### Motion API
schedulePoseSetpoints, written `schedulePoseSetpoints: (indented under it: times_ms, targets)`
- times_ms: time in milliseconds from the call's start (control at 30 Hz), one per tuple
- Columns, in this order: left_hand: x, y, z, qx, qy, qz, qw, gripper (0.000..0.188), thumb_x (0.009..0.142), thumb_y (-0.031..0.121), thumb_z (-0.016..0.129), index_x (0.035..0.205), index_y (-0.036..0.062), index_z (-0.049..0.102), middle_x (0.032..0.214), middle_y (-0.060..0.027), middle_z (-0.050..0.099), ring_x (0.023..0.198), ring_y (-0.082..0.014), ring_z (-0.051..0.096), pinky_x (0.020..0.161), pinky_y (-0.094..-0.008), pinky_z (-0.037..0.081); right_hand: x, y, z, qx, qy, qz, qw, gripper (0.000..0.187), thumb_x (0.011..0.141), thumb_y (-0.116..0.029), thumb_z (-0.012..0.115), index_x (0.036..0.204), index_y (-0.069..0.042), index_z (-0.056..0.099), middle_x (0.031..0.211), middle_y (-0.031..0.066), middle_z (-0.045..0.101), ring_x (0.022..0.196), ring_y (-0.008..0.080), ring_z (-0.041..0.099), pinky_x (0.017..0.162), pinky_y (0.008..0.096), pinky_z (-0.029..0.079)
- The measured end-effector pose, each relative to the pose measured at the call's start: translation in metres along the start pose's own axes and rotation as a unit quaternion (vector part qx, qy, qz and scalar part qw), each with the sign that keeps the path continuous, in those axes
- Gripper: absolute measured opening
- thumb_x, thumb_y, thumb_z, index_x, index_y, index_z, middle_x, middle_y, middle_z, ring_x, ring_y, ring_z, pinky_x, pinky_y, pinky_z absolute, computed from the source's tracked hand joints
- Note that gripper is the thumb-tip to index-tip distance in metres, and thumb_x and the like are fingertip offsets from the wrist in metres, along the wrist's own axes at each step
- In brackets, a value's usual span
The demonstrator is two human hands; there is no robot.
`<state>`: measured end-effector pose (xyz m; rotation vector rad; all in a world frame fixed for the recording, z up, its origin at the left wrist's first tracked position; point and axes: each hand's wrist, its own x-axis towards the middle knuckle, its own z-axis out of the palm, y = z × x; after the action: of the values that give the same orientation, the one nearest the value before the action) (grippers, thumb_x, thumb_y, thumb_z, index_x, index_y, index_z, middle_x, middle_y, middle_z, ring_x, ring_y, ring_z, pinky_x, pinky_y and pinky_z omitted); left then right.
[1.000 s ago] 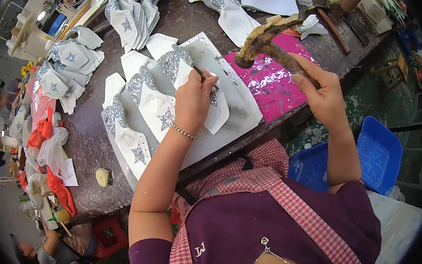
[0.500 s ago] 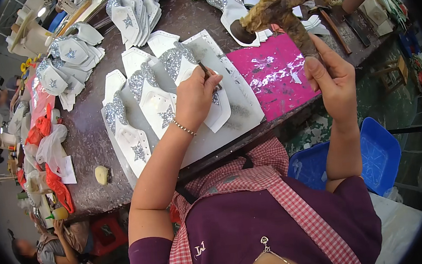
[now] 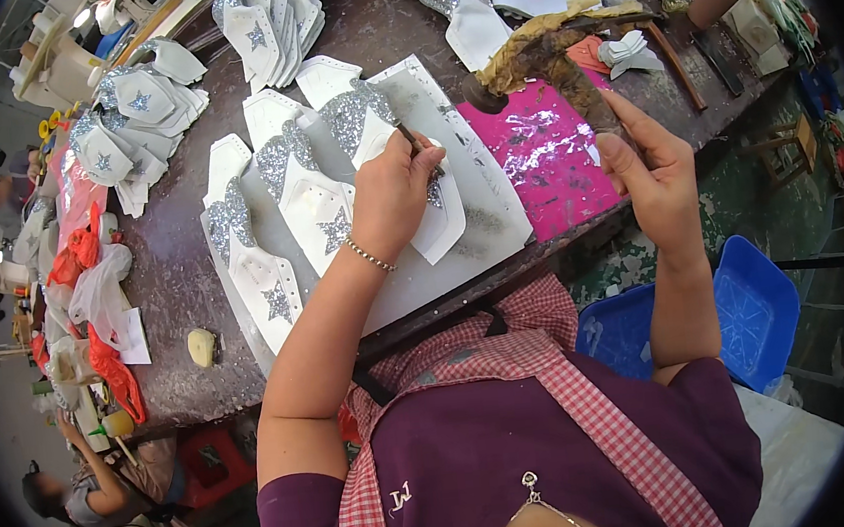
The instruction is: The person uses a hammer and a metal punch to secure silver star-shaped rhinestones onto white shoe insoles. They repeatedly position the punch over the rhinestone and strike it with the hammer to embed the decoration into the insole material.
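My left hand (image 3: 393,188) grips a thin dark metal punch (image 3: 409,138) and rests over a white piece (image 3: 444,229) with silver glitter panels, like a shoe upper. Its fingers partly hide the piece and the punch's lower end. My right hand (image 3: 657,175) is closed around the handle of a hammer (image 3: 527,57), whose head is wrapped in worn yellowish material. The hammer is raised to the right of the punch, apart from it. Two similar glitter pieces, a middle one (image 3: 308,195) and a left one (image 3: 260,268), lie alongside on a pale board (image 3: 485,183).
Right of the board lies a pink sheet (image 3: 544,167). Stacks of glitter pieces (image 3: 267,41) stand at the back, others at the back left (image 3: 138,113). A second hammer (image 3: 674,66) lies far right. Blue bins (image 3: 755,305) sit below the table edge. Another person (image 3: 111,491) works at left.
My right hand and the hammer have moved slightly left and down, closer to the punch. My left hand stays in place. The other person's arm at left has shifted.
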<state>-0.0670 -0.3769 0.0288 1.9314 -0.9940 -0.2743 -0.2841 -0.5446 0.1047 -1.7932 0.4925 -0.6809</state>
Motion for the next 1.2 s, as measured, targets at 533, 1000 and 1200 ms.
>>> schedulePoseSetpoints:
  times_ms: [533,1000,1200]
  targets:
    - [-0.005,0.004,0.010,0.148,0.031,0.180,0.972,0.022,0.092,0.024,0.066,0.090,0.0051,0.055,0.077,-0.0130,0.067,0.065,-0.0338,0.065,0.055,-0.0428,0.050,0.012,-0.038,0.000,0.175,0.064,-0.327,0.927,0.039,0.101,-0.020,0.054,0.136,-0.003,0.053,0.076,0.0081,0.059,0.058,0.0106,0.053,0.052,0.0225,0.041]
    - [-0.012,0.002,-0.002,0.025,0.005,-0.006,1.000,0.022,0.094,0.018,0.065,0.090,-0.0013,0.056,0.082,-0.0156,0.071,0.073,-0.0339,0.070,0.064,-0.0402,0.054,-0.015,0.006,-0.001,-0.107,-0.024,-0.037,0.993,0.037,0.093,-0.004,0.065,0.129,0.002,0.061,0.104,0.0094,0.073,0.093,0.0070,0.061,0.083,0.0238,0.049]
    - [-0.017,0.005,-0.001,0.018,0.015,0.014,1.000,0.022,0.092,0.020,0.068,0.089,-0.0006,0.060,0.082,-0.0157,0.071,0.073,-0.0306,0.070,0.065,-0.0372,0.053,-0.017,0.006,0.003,-0.064,-0.011,0.008,0.998,0.038,0.093,-0.004,0.065,0.130,0.004,0.060,0.108,0.0092,0.072,0.096,0.0083,0.061,0.086,0.0239,0.048]
